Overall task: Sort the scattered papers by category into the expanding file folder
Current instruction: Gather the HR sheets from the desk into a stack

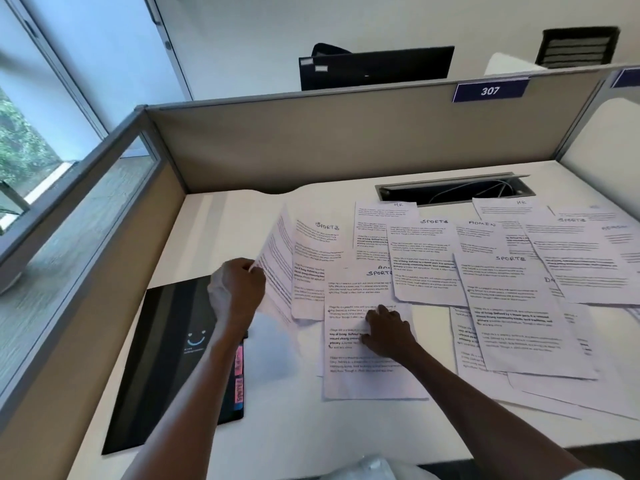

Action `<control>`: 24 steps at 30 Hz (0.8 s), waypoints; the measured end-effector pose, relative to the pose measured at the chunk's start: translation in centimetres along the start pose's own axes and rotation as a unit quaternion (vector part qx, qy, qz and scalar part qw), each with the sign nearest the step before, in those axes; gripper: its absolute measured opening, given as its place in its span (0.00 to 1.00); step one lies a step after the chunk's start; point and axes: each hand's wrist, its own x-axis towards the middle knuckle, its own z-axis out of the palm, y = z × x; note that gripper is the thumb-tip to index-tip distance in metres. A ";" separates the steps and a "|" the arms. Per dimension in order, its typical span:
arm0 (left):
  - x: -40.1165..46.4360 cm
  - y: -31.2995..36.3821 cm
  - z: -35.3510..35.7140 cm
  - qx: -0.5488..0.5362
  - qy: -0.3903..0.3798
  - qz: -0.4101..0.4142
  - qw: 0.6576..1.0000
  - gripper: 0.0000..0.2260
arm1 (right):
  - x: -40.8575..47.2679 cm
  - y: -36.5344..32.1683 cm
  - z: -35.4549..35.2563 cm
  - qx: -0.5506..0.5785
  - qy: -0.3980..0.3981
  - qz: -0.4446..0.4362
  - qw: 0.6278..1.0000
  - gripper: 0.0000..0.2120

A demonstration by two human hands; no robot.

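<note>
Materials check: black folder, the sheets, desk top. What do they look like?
Black folder: looks like matte plastic, smooth with tonal stripes and a soft sheen; could be coated card.
Sheets: thin white office paper; the one the left hand pinches curls limply.
Desk top: smooth white laminate by the look, faintly glossy; the core is not visible.

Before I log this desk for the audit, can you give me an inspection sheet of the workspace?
Surface: white desk, mostly covered on the right.
Job's things: overlapping papers headed SPORTS, HR, ADMIN; black file folder lying closed at left, pink tabs showing.
Clutter: nothing seen.
Hands: left hand pinches a lifted sheet; right hand rests on a SPORTS sheet.
Cables: wires in the open desk slot.
Surroundings: cubicle partition, sign 307, monitor, window.
</note>
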 end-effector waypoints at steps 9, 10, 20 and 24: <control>1.2 2.0 -4.6 -0.166 0.168 -0.012 0.972 0.11 | 1.2 -1.5 -2.7 0.104 -0.019 -0.020 0.994 0.26; 1.5 2.0 -4.8 -0.181 0.174 -0.018 0.968 0.11 | 1.3 -2.1 -3.5 0.152 0.003 -0.019 0.988 0.25; 2.1 1.4 0.1 -0.363 0.011 -0.096 0.927 0.06 | 1.3 -4.2 -11.7 0.745 -0.068 0.015 0.663 0.35; 0.7 0.9 2.5 -0.340 -0.029 -0.083 0.936 0.03 | 1.6 -2.4 -12.7 0.754 -0.059 0.028 0.654 0.26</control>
